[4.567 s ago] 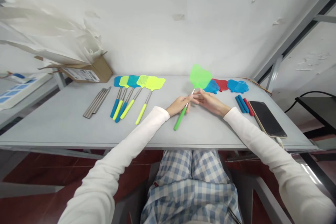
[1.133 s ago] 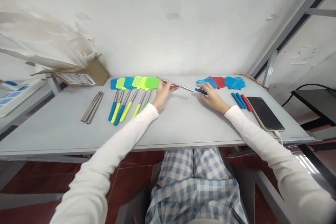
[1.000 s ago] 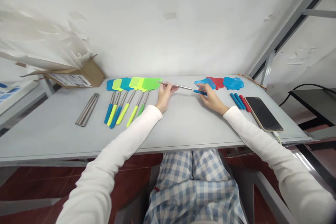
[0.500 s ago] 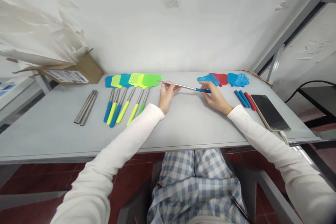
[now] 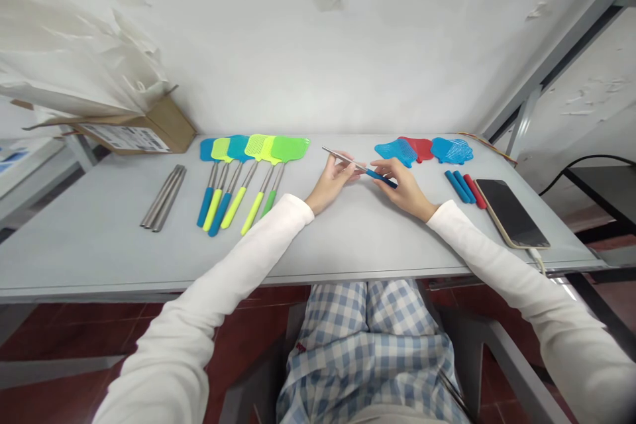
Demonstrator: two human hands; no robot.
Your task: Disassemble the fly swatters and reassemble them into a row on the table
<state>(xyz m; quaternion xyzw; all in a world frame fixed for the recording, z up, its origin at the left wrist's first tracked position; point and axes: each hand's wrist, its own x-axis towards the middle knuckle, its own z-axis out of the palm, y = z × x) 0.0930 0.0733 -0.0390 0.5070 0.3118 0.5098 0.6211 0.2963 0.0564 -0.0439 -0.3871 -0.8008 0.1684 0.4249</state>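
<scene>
A thin metal rod (image 5: 332,152) with a blue handle sleeve (image 5: 379,177) on its right end is held slantwise above the table, between both hands. My left hand (image 5: 332,185) is closed on the metal part. Around the blue sleeve are the fingers of my right hand (image 5: 403,191). To the left lies a row of fly swatters with blue, yellow and green heads, the green one (image 5: 290,148) closest to my left hand. Behind my right hand are loose swatter heads: a blue one (image 5: 397,151), a red one (image 5: 421,148) and more blue (image 5: 451,150).
Several bare metal tubes (image 5: 163,200) lie at the left. Blue sleeves (image 5: 457,187) and a red sleeve (image 5: 475,191) sit at the right, beside a phone (image 5: 514,212) with a cable. An open cardboard box (image 5: 171,124) stands at the back left against the wall.
The left hand has slid right along the rod, closer to the blue sleeve. The rod has shifted right and slants more, and the right hand's hold on the sleeve has changed slightly.
</scene>
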